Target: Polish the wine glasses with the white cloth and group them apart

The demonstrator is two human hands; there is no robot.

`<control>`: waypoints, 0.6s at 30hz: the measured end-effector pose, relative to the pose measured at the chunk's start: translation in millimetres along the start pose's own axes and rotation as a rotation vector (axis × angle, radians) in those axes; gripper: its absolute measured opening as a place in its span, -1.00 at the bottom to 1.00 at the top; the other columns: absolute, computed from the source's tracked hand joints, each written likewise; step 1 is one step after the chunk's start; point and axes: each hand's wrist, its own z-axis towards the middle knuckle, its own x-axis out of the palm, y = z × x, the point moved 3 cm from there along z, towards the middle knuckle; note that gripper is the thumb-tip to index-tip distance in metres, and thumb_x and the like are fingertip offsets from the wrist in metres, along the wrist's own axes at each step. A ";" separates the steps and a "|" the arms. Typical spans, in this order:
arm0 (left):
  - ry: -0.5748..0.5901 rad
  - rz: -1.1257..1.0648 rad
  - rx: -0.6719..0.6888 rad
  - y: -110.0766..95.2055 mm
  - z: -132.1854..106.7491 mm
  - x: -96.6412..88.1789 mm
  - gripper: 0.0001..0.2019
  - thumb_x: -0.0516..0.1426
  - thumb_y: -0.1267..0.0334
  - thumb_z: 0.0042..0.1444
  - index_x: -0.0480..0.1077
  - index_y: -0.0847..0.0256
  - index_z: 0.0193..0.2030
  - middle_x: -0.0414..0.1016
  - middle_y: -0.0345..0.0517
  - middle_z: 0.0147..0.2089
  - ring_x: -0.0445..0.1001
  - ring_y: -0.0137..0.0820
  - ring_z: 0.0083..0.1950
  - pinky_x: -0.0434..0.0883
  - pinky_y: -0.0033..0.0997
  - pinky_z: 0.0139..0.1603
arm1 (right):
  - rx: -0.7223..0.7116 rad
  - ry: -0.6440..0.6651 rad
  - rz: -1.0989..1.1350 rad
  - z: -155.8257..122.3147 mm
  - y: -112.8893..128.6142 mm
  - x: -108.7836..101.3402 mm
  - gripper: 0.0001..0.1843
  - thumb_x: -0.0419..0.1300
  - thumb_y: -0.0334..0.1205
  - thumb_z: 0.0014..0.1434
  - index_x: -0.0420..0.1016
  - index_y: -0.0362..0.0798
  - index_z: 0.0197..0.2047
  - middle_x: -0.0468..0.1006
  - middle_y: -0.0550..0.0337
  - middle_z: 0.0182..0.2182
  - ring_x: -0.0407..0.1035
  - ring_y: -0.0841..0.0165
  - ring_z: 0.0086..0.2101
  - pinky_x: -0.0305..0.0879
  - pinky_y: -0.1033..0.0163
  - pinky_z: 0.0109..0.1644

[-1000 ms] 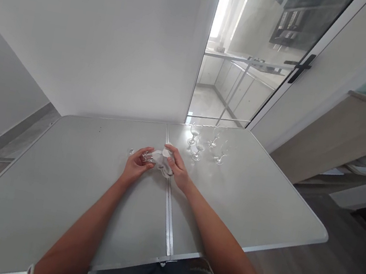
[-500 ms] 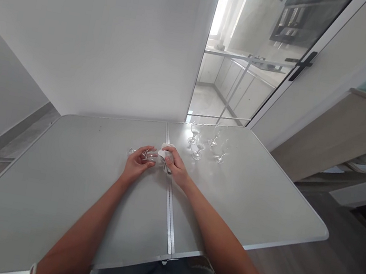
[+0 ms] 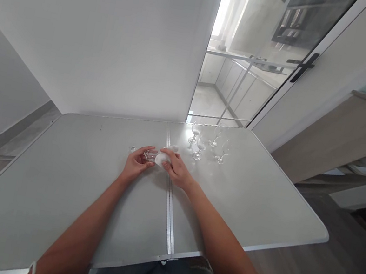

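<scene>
My left hand [image 3: 136, 163] is closed round a clear stemmed glass [image 3: 151, 156], tipped on its side with its foot pointing left and its mouth toward my right hand. In my right hand [image 3: 177, 168] is a bunched white cloth [image 3: 162, 158], pressed at the mouth of the glass. The fingers and the cloth cover part of the rim. Both hands are over the middle of the table, close to its metal seam.
Several clear stemmed glasses [image 3: 198, 148] stand upright on the table [image 3: 247, 191] at the back right. Behind them is a glass door [image 3: 234, 84] with a black handle [image 3: 304, 67]. A wooden shelf [image 3: 348, 123] stands at the right.
My right hand has turned and shifted slightly, and the cloth now lies closer against the glass's mouth. My left hand keeps its hold on the glass, almost unmoved.
</scene>
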 end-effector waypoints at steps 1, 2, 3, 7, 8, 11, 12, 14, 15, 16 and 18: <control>0.000 0.008 0.003 -0.1 0.1 0.7 -0.34 0.45 0.15 -0.09 0.46 0.21 0.19 0.57 0.15 0.10 0.61 -0.19 -0.02 0.60 -0.22 -0.04 | -0.023 0.026 -0.069 -0.3 0.9 1.6 -0.43 -0.02 0.10 0.42 0.27 -0.04 0.33 0.51 -0.04 0.02 0.36 0.15 0.03 0.10 -0.08 0.30; -0.004 0.017 0.011 -0.4 0.2 1.2 -0.35 0.45 0.16 -0.09 0.46 0.21 0.18 0.56 0.13 0.10 0.61 -0.21 -0.03 0.59 -0.24 -0.04 | -0.028 0.038 -0.081 -0.7 1.5 3.9 -0.41 -0.02 0.08 0.42 0.21 -0.05 0.37 0.50 -0.05 0.05 0.35 0.14 0.05 0.07 -0.09 0.31; -0.011 0.025 0.020 -0.8 0.3 1.3 -0.36 0.46 0.16 -0.09 0.47 0.20 0.17 0.56 0.11 0.10 0.61 -0.23 -0.04 0.59 -0.27 -0.04 | -0.018 0.032 -0.041 -1.0 1.9 6.4 -0.38 -0.01 0.08 0.42 0.15 -0.05 0.42 0.48 -0.06 0.09 0.34 0.15 0.06 0.10 -0.07 0.30; -0.056 0.044 0.041 -1.9 0.3 -1.3 -0.36 0.48 0.19 -0.14 0.49 0.19 0.14 0.54 0.10 0.12 0.60 -0.25 -0.03 0.59 -0.31 -0.05 | 0.049 -0.041 0.273 -2.2 2.8 11.3 -0.31 -0.04 0.10 0.42 -0.03 0.05 0.50 0.39 -0.02 0.16 0.34 0.18 0.07 0.29 0.06 0.17; -0.058 0.045 0.040 -1.8 0.2 -1.7 -0.35 0.48 0.19 -0.15 0.49 0.20 0.14 0.55 0.11 0.12 0.60 -0.23 -0.02 0.59 -0.30 -0.06 | 0.052 -0.033 0.310 -2.1 3.3 10.7 -0.34 -0.05 0.10 0.43 0.01 0.07 0.48 0.40 0.01 0.15 0.34 0.19 0.07 0.30 0.07 0.16; -0.036 0.035 0.027 -1.6 0.2 -0.6 -0.35 0.47 0.16 -0.14 0.48 0.22 0.14 0.57 0.15 0.09 0.60 -0.19 -0.01 0.59 -0.25 -0.05 | 0.042 0.019 0.229 -0.4 4.9 5.7 -0.44 -0.01 0.10 0.42 0.22 0.05 0.38 0.47 0.04 0.06 0.35 0.18 0.02 0.29 0.04 0.16; -0.027 0.030 0.024 -1.8 0.3 0.4 -0.35 0.47 0.14 -0.13 0.48 0.22 0.14 0.57 0.15 0.09 0.61 -0.19 -0.01 0.59 -0.22 -0.04 | 0.035 0.020 0.167 0.3 5.2 3.9 -0.46 0.02 0.09 0.41 0.28 0.04 0.33 0.48 0.04 0.03 0.35 0.18 0.00 0.27 0.02 0.17; -0.011 0.030 0.018 -3.0 0.4 2.7 -0.34 0.46 0.12 -0.11 0.47 0.22 0.16 0.57 0.16 0.10 0.61 -0.18 -0.01 0.58 -0.20 -0.02 | 0.038 -0.005 0.102 0.6 5.4 2.2 -0.48 0.05 0.08 0.39 0.32 0.03 0.30 0.49 0.05 0.01 0.34 0.18 -0.04 0.24 0.01 0.18; -0.007 0.040 0.016 -4.0 0.3 3.6 -0.34 0.45 0.11 -0.10 0.48 0.22 0.16 0.56 0.16 0.11 0.60 -0.18 -0.01 0.58 -0.20 -0.02 | 0.049 -0.025 0.128 0.2 5.2 2.6 -0.48 0.05 0.08 0.39 0.30 0.03 0.31 0.48 0.05 0.03 0.34 0.20 -0.04 0.25 0.03 0.17; -0.005 0.053 0.015 -5.1 0.1 4.3 -0.35 0.45 0.09 -0.09 0.48 0.23 0.16 0.55 0.16 0.12 0.59 -0.18 0.00 0.58 -0.21 -0.02 | 0.065 -0.042 0.191 -0.6 5.0 3.8 -0.46 0.04 0.08 0.40 0.26 0.04 0.34 0.45 0.05 0.05 0.34 0.21 -0.05 0.27 0.06 0.15; -0.007 0.077 0.020 -7.1 -0.5 4.3 -0.37 0.45 0.08 -0.09 0.50 0.24 0.13 0.54 0.15 0.13 0.58 -0.19 0.01 0.58 -0.25 -0.03 | 0.108 -0.044 0.355 -2.8 4.5 7.5 -0.40 0.01 0.10 0.40 0.15 0.06 0.40 0.42 0.05 0.07 0.35 0.25 -0.06 0.31 0.15 0.07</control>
